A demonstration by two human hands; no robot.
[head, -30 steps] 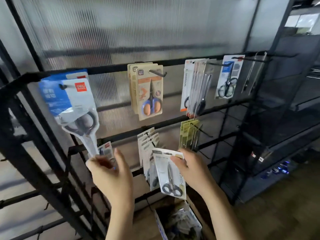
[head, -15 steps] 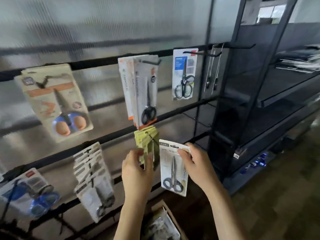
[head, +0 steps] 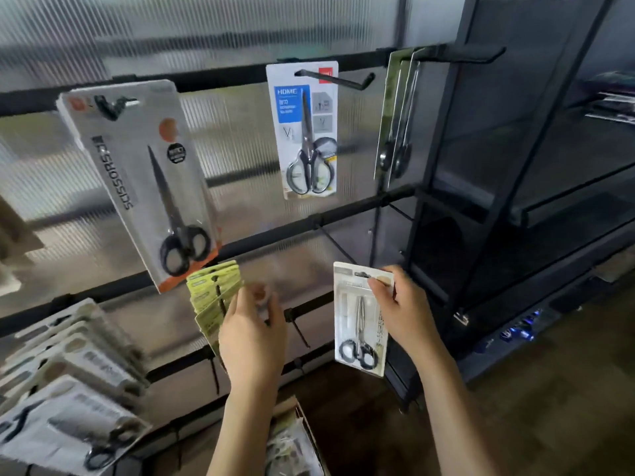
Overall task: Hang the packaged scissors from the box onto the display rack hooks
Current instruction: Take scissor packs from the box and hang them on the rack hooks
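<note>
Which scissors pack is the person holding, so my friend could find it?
Find the black display rack and look low, right of the fanned yellow-green packs. There the right hand pinches the top of a small white pack of black-handled scissors. Unlike its neighbours, it hangs on no hook.

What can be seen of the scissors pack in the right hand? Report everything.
The white card blister pack of black-handled scissors is a tall card under clear plastic, with a hang slot at its top. The steel blades point up and the handles sit at the bottom. It hangs nearly upright beside the rack, not yet on a hook, with the right hand pinching its top right corner.
</note>
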